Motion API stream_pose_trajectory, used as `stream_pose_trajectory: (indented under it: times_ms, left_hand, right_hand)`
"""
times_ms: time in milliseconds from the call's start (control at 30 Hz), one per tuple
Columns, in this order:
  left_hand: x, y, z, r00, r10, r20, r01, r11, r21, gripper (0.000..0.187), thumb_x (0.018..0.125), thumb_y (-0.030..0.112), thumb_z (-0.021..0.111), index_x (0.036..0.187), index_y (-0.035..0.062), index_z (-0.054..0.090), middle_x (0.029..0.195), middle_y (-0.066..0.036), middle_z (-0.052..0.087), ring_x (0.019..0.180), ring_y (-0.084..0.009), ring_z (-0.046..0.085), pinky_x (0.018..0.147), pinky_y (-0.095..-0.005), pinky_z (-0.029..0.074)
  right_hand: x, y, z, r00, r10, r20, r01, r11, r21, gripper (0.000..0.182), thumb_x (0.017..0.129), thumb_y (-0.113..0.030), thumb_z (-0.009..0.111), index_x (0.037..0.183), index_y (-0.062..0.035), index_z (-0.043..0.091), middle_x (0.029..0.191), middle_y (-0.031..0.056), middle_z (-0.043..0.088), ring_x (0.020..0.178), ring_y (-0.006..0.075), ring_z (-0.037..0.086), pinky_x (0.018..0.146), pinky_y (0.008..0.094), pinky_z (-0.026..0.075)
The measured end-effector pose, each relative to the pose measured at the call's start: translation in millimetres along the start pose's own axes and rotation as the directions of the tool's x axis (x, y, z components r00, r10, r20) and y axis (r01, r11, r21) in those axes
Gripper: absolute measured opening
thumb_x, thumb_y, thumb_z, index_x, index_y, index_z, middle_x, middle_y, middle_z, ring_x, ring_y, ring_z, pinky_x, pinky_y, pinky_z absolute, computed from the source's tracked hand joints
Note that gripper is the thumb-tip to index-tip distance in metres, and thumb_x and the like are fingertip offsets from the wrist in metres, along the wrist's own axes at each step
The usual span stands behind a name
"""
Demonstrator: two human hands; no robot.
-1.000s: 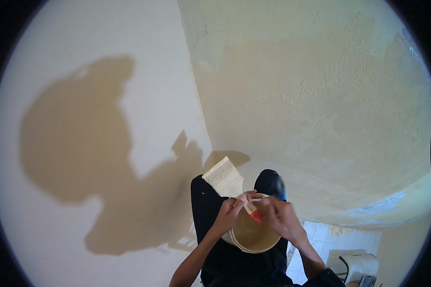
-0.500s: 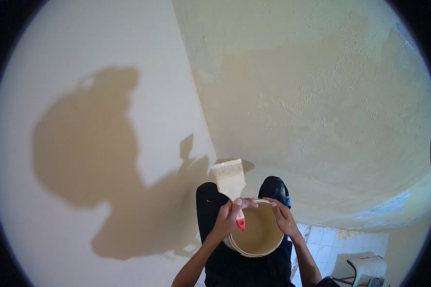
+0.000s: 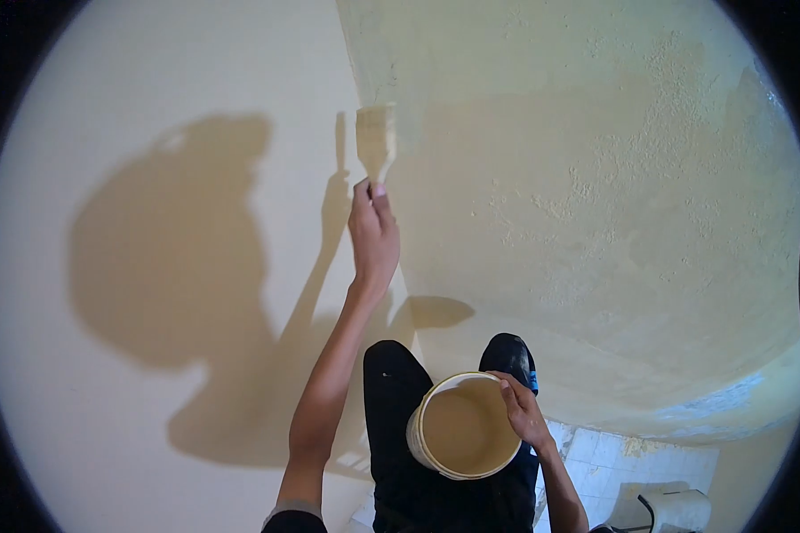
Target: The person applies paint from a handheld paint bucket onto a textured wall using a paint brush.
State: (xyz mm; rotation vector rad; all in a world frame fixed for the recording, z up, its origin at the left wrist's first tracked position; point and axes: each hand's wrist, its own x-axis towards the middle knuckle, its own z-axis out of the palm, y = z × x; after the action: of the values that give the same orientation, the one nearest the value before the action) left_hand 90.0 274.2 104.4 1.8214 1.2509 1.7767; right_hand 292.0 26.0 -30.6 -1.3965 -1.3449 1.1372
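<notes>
My left hand [image 3: 375,233] is raised at the corner between two walls, its fingers closed round the handle of a wide, flat paintbrush [image 3: 376,138]. The bristles point up and lie at the edge of the beige, patchy wall [image 3: 524,133]. Whether they touch it I cannot tell. Low in the view, my right hand [image 3: 523,413] grips the right rim of a round bucket [image 3: 423,435] holding beige paint. The bucket is tilted with its mouth towards me, over my dark-clothed legs.
A smooth pale wall [image 3: 151,80] with large shadows fills the left side. White floor tiles [image 3: 596,462] show at the lower right, near a pale chair-like object [image 3: 684,509]. My knees [image 3: 391,373] are close to the patchy wall.
My left hand has moved up and away from the bucket with the brush, to the wall corner. My right hand still holds the rim.
</notes>
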Motion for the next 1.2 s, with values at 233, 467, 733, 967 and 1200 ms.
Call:
stream_pose_trajectory:
  times_ms: [233,467,733,967,1200]
  left_hand:
    - [39.5,-27.4,41.2,0.998,0.056,-0.012,-0.055,0.997,0.044,0.026,0.102,0.022,0.04,0.105,-0.0034,0.046,0.066,-0.01,0.045,0.058,-0.0171,0.04,0.056,-0.0335,0.039]
    - [49.3,-34.9,52.9,0.987,0.108,-0.121,-0.105,0.994,0.035,0.022,0.101,0.019,0.042,0.105,-0.0025,0.044,0.065,-0.012,0.045,0.057,-0.0201,0.041,0.055,-0.035,0.037]
    - [52.2,-52.8,54.5,0.996,0.06,-0.061,-0.05,0.988,0.148,0.025,0.1,0.014,0.043,0.114,-0.0064,0.041,0.077,-0.024,0.059,0.065,-0.0361,0.058,0.06,-0.045,0.043]
    - [-7.4,-89.1,48.2,0.998,-0.056,-0.004,0.056,0.984,0.168,0.022,0.099,0.013,0.044,0.112,-0.0041,0.044,0.073,-0.023,0.058,0.064,-0.0361,0.057,0.058,-0.0453,0.042]
    - [11.6,-54.2,40.8,0.999,0.006,-0.049,0.001,0.989,0.147,0.024,0.099,0.014,0.045,0.113,-0.0049,0.045,0.072,-0.022,0.058,0.064,-0.036,0.057,0.059,-0.0433,0.043]
  right_hand:
    - [1.0,3.0,1.2,1.0,0.003,0.011,-0.003,1.0,-0.001,0.039,0.103,-0.029,0.035,0.124,-0.0013,0.053,0.107,0.0149,0.065,0.102,0.0188,0.058,0.091,0.0321,0.044]
    - [3.1,6.0,-2.3,0.999,0.032,0.014,-0.031,0.999,-0.017,0.039,0.103,-0.029,0.035,0.125,-0.0016,0.053,0.105,0.014,0.065,0.1,0.0183,0.057,0.091,0.032,0.044]
    - [7.2,6.3,-1.8,1.0,0.0,0.029,0.0,1.0,-0.018,0.04,0.103,-0.03,0.036,0.125,-0.0014,0.052,0.102,0.0155,0.065,0.097,0.018,0.058,0.088,0.0317,0.045]
    - [7.9,8.3,-1.9,1.0,-0.004,0.024,0.004,0.999,-0.034,0.039,0.103,-0.03,0.037,0.125,-0.0011,0.053,0.1,0.0161,0.065,0.095,0.0183,0.059,0.087,0.0324,0.046]
    - [8.5,12.8,-3.0,0.996,0.065,0.064,-0.066,0.998,0.019,0.038,0.103,-0.027,0.036,0.124,0.0003,0.053,0.11,0.0101,0.062,0.105,0.0162,0.055,0.093,0.0286,0.042]
